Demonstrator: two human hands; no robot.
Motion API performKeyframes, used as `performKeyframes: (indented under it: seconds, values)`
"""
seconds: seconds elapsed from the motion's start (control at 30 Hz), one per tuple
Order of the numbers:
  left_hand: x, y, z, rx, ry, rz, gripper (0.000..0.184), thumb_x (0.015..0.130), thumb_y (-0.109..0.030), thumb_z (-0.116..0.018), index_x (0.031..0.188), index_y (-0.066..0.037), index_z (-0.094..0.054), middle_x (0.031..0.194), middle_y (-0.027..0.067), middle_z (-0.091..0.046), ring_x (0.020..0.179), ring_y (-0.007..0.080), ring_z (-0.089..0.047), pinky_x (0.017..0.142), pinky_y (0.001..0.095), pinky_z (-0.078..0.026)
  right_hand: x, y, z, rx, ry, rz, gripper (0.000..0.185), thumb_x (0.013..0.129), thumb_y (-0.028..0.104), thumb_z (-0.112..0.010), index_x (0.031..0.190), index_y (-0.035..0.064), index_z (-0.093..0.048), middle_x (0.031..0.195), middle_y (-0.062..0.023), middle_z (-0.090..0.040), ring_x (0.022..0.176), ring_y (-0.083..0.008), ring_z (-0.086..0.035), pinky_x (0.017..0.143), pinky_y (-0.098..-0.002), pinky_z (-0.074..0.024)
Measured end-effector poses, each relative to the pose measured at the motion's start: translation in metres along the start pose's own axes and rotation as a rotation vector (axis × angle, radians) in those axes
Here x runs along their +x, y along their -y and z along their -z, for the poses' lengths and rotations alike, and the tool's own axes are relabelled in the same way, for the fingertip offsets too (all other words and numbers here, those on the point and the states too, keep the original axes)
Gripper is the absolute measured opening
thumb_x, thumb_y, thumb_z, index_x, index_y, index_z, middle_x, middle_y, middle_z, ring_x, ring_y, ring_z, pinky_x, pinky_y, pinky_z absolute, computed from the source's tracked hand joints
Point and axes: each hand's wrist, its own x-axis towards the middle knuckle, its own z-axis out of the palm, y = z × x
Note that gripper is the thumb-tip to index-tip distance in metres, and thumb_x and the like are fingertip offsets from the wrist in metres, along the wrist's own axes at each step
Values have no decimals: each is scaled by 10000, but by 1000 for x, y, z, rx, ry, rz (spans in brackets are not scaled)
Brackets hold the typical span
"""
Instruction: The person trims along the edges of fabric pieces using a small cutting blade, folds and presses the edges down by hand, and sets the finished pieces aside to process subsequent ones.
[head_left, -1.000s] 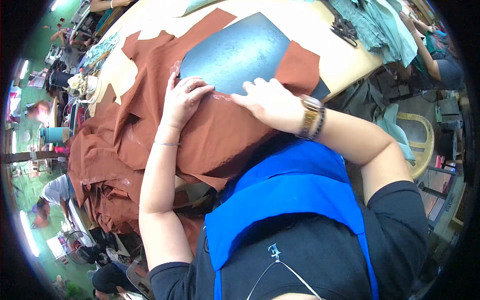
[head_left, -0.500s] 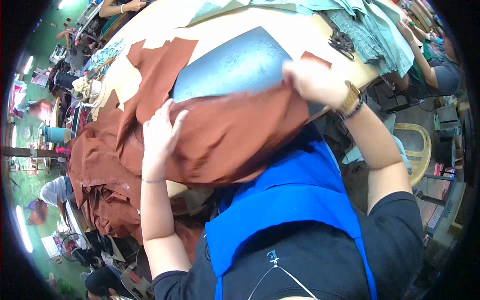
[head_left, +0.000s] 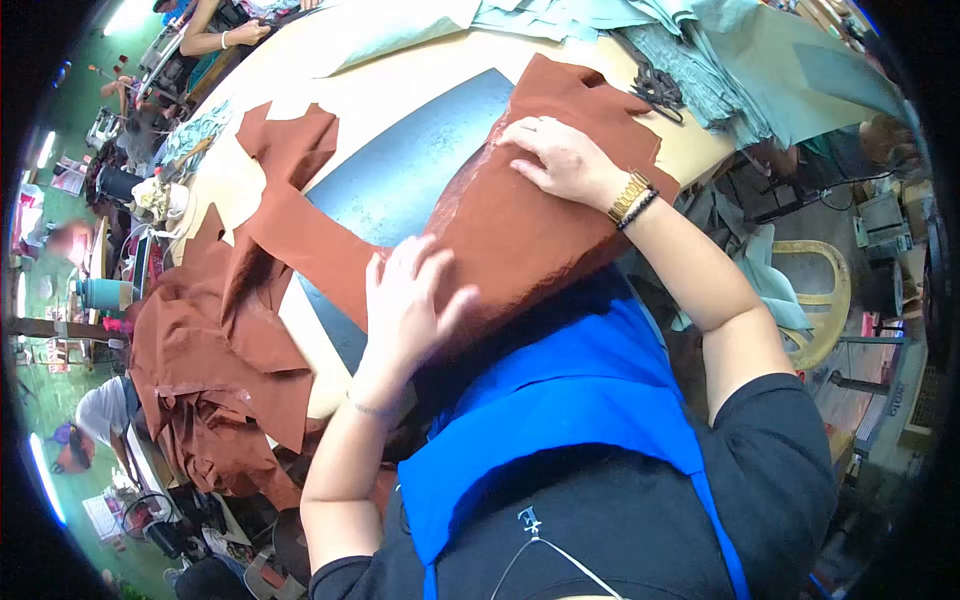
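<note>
A large reddish-brown sheet lies partly over a dark bluish board on the pale table. Its upper edge, with a whitish line along it, slants across the board. My right hand rests on the sheet's upper part, fingers apart. At the sheet's lower left, my left hand has its fingers spread, slightly blurred, over or on the material; contact is hard to tell. Left of it, a strip of the brown material crosses the board and runs into a crumpled heap.
Pale green sheets are piled at the table's far right, beside black scissors-like tools. A yellow chair stands at the right. Another person's arm shows at the upper left, near a teal container.
The brown sheet has swung to the right, uncovering the board's left and lower parts. My left hand has moved right and down; my right hand has opened and moved left onto the sheet.
</note>
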Motion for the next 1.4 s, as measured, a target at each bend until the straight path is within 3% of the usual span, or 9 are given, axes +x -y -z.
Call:
performKeyframes:
  seconds: [0.1, 0.33, 0.6, 0.7, 0.9, 1.03, 1.1, 1.27, 1.4]
  values:
    - [51, 15, -21, -129, -212, 51, 433, 881, -322, -713, 1228, -77, -630, 1156, 141, -638, 1081, 315, -614, 933, 435, -477, 9, -2, -16, 5, -83, 128, 273, 898, 162, -649, 1154, 67, -635, 1151, -120, -660, 1083, -312, -616, 952, -410, -499]
    - [78, 32, -51, -345, -209, 58, 189, 897, -136, -672, 1068, -78, -725, 932, 122, -667, 869, 309, -651, 769, 394, -527, 10, -3, -21, -45, 4, 124, 306, 934, 168, -615, 1220, 63, -640, 1188, -140, -662, 1134, -305, -604, 1004, -411, -476]
    - [55, 29, -44, -143, -282, -15, 179, 884, -144, -694, 1055, -120, -741, 874, 93, -661, 826, 279, -642, 740, 388, -524, 8, -7, -25, -121, 15, 193, 317, 926, 131, -603, 1235, 68, -636, 1217, -125, -649, 1140, -282, -601, 993, -394, -483]
    - [56, 29, -47, -83, -330, -72, 147, 869, -140, -700, 1011, -121, -736, 822, 84, -634, 775, 279, -627, 688, 396, -519, 8, -5, -21, -121, 81, 158, 362, 974, 325, -554, 1259, 110, -611, 1282, -150, -612, 1200, -296, -573, 1005, -454, -484]
    - [54, 27, -46, -69, -224, 17, 184, 904, -154, -675, 1076, -139, -737, 862, 86, -642, 826, 273, -640, 730, 387, -532, -2, 36, -7, -324, 345, 83, 846, 814, 827, -472, 1481, 307, -447, 1518, -224, -368, 1405, -461, -328, 1001, -785, -296]
    - [53, 27, -47, -68, -211, 25, 183, 910, -160, -669, 1078, -144, -740, 861, 90, -638, 820, 273, -640, 719, 387, -534, 2, 15, -9, -414, 295, -79, 883, 795, 842, -472, 1481, 287, -455, 1539, -226, -350, 1428, -465, -297, 1032, -812, -198]
    - [54, 27, -48, -86, -239, 8, 157, 909, -162, -666, 1047, -134, -735, 837, 98, -628, 796, 284, -634, 701, 398, -528, 10, 5, -4, -451, 221, -174, 826, 828, 802, -475, 1426, 235, -528, 1527, -221, -379, 1448, -419, -294, 1068, -795, -141]
    - [54, 29, -42, -145, -246, -22, 118, 899, -157, -663, 985, -105, -725, 804, 112, -620, 768, 301, -628, 677, 417, -516, 11, 49, -17, -47, 253, 134, 584, 908, 515, -629, 1306, 90, -587, 1301, -159, -580, 1218, -319, -548, 1032, -416, -436]
    - [37, 32, -30, -259, -179, 20, 132, 888, -152, -672, 995, -96, -726, 822, 101, -630, 781, 285, -628, 690, 409, -508, -1, 52, -35, -58, 146, 184, 589, 922, 522, -602, 1317, 86, -580, 1321, -171, -569, 1239, -323, -530, 1047, -436, -421]
